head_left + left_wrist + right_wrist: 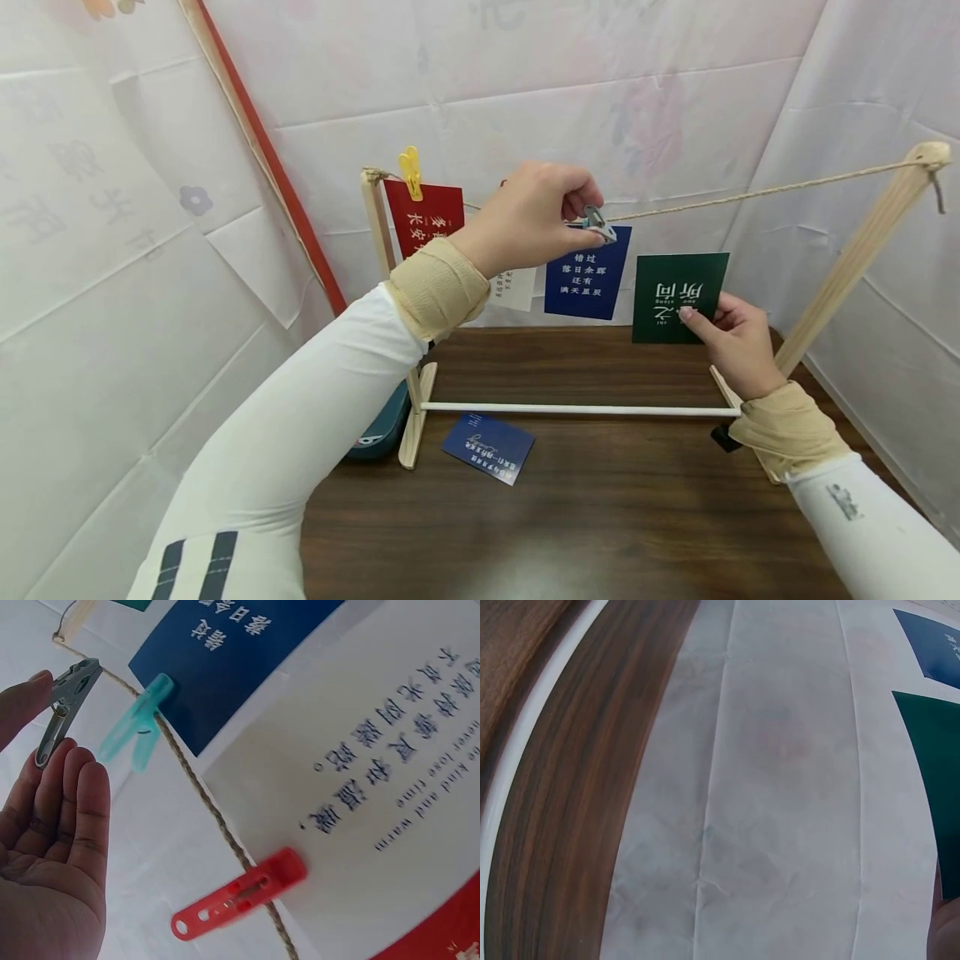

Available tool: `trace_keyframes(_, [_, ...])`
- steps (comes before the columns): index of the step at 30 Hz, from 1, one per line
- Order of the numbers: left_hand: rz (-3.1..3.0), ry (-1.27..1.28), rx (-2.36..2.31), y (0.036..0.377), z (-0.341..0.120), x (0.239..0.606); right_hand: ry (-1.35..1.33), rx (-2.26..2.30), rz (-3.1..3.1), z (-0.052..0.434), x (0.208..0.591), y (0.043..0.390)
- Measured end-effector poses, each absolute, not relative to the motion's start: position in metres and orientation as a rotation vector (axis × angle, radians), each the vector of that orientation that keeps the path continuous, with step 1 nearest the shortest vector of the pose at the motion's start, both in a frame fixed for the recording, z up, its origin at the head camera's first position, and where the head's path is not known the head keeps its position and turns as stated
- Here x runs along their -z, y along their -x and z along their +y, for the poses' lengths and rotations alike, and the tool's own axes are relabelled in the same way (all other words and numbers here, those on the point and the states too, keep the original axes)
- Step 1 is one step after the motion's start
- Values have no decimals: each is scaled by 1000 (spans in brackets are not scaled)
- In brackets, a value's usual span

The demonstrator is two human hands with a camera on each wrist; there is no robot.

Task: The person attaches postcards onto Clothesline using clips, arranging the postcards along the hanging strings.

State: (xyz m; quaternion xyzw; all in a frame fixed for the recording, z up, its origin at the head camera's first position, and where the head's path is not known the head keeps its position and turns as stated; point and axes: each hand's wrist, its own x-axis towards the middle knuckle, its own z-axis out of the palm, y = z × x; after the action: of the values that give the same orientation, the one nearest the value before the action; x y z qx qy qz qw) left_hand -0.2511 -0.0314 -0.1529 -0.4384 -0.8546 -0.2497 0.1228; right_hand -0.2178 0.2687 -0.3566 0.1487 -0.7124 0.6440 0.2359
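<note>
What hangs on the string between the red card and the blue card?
A white card with dark lettering hangs between the red card and the blue card. The head view shows it partly hidden by the left hand.

Red card (423, 218) under yellow peg (409, 172); loose blue card (487, 447) on table (600, 517).

Creased white sheet walls (525, 92) behind dark wooden table (600, 517)

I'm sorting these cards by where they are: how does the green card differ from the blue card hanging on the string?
The green card is held up by the right hand, off the string; the hanging blue card is clipped to it by a teal peg. Green's characters read upside down, blue's upright. Both carry white print.
</note>
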Motion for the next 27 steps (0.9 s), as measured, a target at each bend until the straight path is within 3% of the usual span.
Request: trace_keyframes(27, [-2571, 1228, 609, 258, 8, 135, -354, -1849, -1860, 268, 340, 225])
